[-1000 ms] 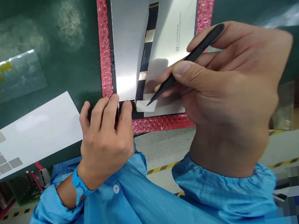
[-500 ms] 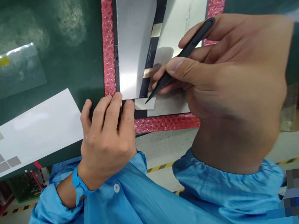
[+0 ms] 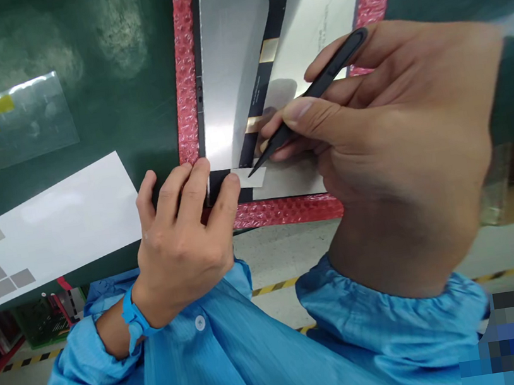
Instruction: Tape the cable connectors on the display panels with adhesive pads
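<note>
Black tweezers (image 3: 314,92) are gripped between the thumb and fingers of my right hand (image 3: 385,117). Their tip meets a small whitish sticker (image 3: 250,177) at the near edge of a flat silver panel (image 3: 229,62). My left hand (image 3: 184,234) rests, fingers apart, over the panel's near left corner, its index fingertip on the sticker's left end. A dark flex cable (image 3: 263,80) with gold bands runs along the panel away from the sticker. Whether the sticker is fully stuck down I cannot tell.
Pink bubble wrap (image 3: 288,211) borders the panel on the green table (image 3: 130,108). To the left lie a white sheet (image 3: 73,212) with grey squares and a clear sheet (image 3: 44,123) with yellow squares. Below the table edge, a green crate (image 3: 40,321) stands on the floor.
My left index finger has slid slightly right onto the end of the sticker. The tweezers have stayed almost in place at the sticker.
</note>
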A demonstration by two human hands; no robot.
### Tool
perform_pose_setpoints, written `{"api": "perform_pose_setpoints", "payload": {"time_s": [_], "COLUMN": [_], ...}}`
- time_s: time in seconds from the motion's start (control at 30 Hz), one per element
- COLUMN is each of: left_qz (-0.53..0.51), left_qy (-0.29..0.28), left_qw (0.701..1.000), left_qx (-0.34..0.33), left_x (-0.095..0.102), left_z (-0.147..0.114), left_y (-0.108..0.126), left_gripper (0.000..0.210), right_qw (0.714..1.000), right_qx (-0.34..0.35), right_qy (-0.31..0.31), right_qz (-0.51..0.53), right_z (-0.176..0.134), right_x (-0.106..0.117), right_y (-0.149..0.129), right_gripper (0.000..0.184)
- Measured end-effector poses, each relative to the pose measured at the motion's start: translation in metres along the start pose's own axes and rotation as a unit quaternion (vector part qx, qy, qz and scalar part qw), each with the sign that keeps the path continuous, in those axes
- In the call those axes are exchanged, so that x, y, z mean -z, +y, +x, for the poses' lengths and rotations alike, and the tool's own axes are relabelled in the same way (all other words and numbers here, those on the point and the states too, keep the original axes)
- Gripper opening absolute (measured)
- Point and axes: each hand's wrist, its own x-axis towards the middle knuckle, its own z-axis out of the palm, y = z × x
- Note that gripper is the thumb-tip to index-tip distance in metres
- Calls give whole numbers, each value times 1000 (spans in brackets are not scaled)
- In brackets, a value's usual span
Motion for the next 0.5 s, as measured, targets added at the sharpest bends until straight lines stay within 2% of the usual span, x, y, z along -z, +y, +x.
{"api": "perform_pose_setpoints", "payload": {"time_s": [0.27,0.5], "left_qz": [9,11], "left_qy": [-16,-18], "left_qw": [1000,1000], "left_qx": [-4,-1], "left_x": [1,1], "left_z": [0,0], "left_y": [0,0], "left_gripper": [31,30], "right_qw": [1000,1000], "right_qx": [-5,4], "right_qy": [1,18], "right_qz": [19,-6], "right_z": [0,-1], "right_x": [-1,-2], "right_y": [1,0], "right_gripper": [23,24]}}
